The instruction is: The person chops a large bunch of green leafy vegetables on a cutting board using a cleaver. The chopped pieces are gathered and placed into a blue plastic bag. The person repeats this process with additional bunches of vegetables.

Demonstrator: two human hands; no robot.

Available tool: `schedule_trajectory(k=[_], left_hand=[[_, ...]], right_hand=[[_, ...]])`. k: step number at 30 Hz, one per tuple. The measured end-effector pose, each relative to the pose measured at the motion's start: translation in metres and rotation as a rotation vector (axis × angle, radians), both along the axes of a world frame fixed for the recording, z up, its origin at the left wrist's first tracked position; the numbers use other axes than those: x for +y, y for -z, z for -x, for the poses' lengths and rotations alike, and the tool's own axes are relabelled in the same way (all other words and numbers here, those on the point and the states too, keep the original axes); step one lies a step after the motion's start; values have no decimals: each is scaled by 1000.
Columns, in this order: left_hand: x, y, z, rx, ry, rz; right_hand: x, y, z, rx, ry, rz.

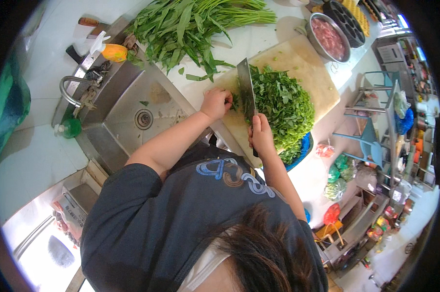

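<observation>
In my right hand (262,135) is the handle of a kitchen cleaver (246,85), its wide blade upright over the cutting board (314,67). A large heap of chopped leafy greens (283,102) lies against the blade's right side. My left hand (216,103) rests at the board's left edge, left of the blade, with its fingers curled. Small green leaf pieces (235,101) lie by its fingertips; whether the fingers grip any is hidden. Beyond the board, a bundle of uncut long-stemmed leafy greens (183,31) spreads over the white counter (194,87).
Left of the board is a steel sink (125,120) with a curved faucet (68,91). A yellow spray bottle (114,53) lies at its rim. A metal bowl of raw meat (327,38) stands behind the board. Below its front-right edge, a blue-lined container (293,155) holds chopped greens.
</observation>
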State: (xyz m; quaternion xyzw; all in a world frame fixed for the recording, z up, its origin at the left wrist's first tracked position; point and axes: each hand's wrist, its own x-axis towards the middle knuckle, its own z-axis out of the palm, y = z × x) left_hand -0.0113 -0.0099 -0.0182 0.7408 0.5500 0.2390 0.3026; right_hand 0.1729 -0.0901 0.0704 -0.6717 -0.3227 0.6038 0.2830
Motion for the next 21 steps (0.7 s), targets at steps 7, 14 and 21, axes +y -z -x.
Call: schedule_trajectory(k=[7, 14, 21], left_hand=[[-10, 4, 21, -59, 256, -368], [-18, 2, 31, -71, 159, -245], [-12, -6, 29, 37, 108, -190]], right_hand=[[-14, 21, 10, -32, -106, -117], [29, 24, 14, -61, -92, -36], [-7, 23, 17, 13, -139, -82]])
